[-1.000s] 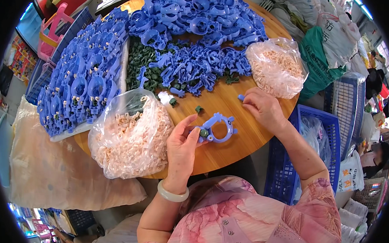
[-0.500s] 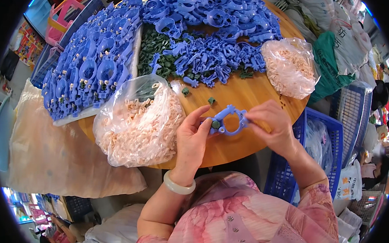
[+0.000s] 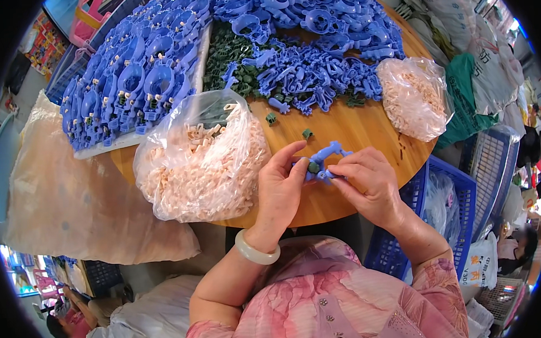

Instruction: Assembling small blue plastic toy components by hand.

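Over the near edge of the round wooden table, a blue plastic ring-shaped part (image 3: pixel 325 152) with a small dark green piece (image 3: pixel 313 167) on it is held in both hands. My left hand (image 3: pixel 281 183) pinches its left end between thumb and fingers. The fingers of my right hand (image 3: pixel 369 186) close on its right side and hide some of the ring. Just beyond my left fingertips lies a loose green piece (image 3: pixel 307 133), and another green piece (image 3: pixel 271 118) is farther off. A clear bag of small cream-coloured parts (image 3: pixel 210 165) stands left of my left hand.
Blue parts (image 3: pixel 315 76) and dark green pieces (image 3: pixel 229 56) are heaped at the table's far side. Rows of blue assemblies (image 3: pixel 134 78) cover a white board at left. A second bag of cream parts (image 3: pixel 413 96) sits right; a blue crate (image 3: pixel 464 191) stands beside the table.
The blue part has turned in my hands, so its ring now shows more edge-on. My right hand has shifted lower and closer to my left. The whole view has moved slightly.
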The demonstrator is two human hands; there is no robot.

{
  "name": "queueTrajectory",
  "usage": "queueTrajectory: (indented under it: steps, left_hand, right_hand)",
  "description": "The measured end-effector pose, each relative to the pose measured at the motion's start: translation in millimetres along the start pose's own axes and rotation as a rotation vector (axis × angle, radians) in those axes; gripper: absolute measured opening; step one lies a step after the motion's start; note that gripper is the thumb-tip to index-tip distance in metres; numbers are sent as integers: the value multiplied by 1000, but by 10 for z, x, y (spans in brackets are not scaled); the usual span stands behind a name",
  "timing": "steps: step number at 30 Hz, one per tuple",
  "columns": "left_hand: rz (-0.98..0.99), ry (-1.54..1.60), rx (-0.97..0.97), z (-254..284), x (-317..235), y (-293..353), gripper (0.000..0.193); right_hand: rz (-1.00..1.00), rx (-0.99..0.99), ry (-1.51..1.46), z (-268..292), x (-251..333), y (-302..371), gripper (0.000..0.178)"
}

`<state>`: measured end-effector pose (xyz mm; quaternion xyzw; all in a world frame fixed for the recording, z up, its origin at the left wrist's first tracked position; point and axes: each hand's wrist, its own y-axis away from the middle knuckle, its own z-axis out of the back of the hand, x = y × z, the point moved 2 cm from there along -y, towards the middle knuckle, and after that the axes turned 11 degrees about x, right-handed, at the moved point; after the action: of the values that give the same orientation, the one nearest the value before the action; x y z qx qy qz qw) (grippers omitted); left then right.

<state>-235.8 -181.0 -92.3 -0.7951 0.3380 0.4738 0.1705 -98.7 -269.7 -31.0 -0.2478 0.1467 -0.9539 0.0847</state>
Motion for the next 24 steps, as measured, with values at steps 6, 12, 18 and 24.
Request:
queueTrajectory:
  steps: [6, 12, 18, 24]
  left_hand:
    - [0, 11, -19, -20, 4, -17, 29]
    - [20, 9, -33, -35, -10, -20, 29]
    - [18, -38, -10, 19, 51, -26, 30]
    - [20, -40, -9, 17, 50, -33, 29]
  right_hand:
    - [-23, 7, 37, -10, 7, -11, 25]
    - [23, 7, 94, -9, 9, -5, 27]
    - [81, 20, 196, 10, 46, -4, 27]
    - [94, 11, 175, 1, 26, 2, 28]
